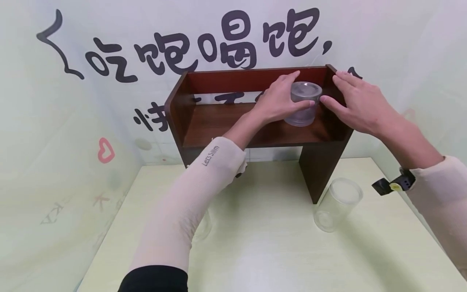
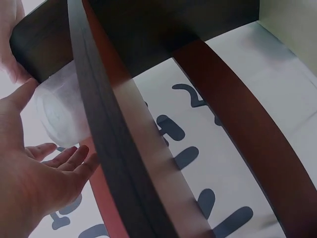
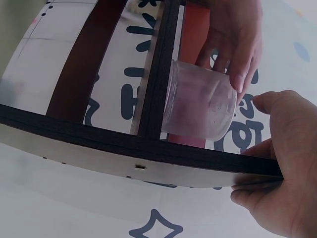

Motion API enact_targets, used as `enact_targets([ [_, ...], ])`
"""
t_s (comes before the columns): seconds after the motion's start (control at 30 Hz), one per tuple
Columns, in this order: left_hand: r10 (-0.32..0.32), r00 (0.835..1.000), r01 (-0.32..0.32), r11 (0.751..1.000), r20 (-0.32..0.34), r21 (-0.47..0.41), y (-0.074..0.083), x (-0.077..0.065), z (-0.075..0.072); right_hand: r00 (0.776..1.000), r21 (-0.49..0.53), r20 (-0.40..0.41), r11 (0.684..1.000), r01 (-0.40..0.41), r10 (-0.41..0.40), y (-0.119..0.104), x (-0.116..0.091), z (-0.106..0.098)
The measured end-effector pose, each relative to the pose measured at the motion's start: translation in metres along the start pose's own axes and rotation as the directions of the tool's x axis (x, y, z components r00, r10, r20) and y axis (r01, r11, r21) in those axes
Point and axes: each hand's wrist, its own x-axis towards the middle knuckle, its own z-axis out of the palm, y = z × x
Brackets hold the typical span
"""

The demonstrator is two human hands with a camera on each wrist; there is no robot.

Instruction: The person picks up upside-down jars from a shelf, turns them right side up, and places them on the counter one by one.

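A clear plastic jar (image 1: 300, 115) stands in the right part of a dark brown shelf (image 1: 222, 121). My left hand (image 1: 279, 99) is around the jar's left side, thumb in front and fingers behind. The left wrist view shows those fingers (image 2: 74, 161) loosely spread, with a gap between palm and jar (image 2: 59, 111). My right hand (image 1: 365, 103) rests at the shelf's right side panel (image 3: 208, 161), its thumb pointing toward the jar. In the right wrist view the panel's edge lies between this hand's digits; their exact contact is partly hidden.
A second clear jar (image 1: 337, 205) stands on the pale table (image 1: 262, 251), by the shelf's right leg. Another clear round container (image 1: 203, 227) is partly hidden behind my left forearm. A white printed cloth (image 1: 109, 24) hangs behind the shelf.
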Motion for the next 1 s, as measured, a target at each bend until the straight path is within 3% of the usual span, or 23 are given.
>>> enact_targets([
  [0.23, -0.039, 0.999, 0.039, 0.999, 0.019, -0.014, 0.003, 0.007, 0.007, 1.000, 0.001, 0.001, 1.000, -0.012, 0.012, 0.001, -0.001, 0.000],
  [0.43, -0.018, 1.000, 0.018, 0.999, 0.008, -0.045, 0.000, 0.008, 0.012, 1.000, 0.005, 0.002, 1.000, -0.015, 0.015, 0.001, -0.002, -0.001],
  [1.0, -0.023, 0.995, 0.013, 0.995, -0.096, -0.102, -0.009, -0.003, 0.010, 1.000, 0.008, -0.010, 1.000, -0.002, 0.002, 0.000, 0.000, 0.001],
])
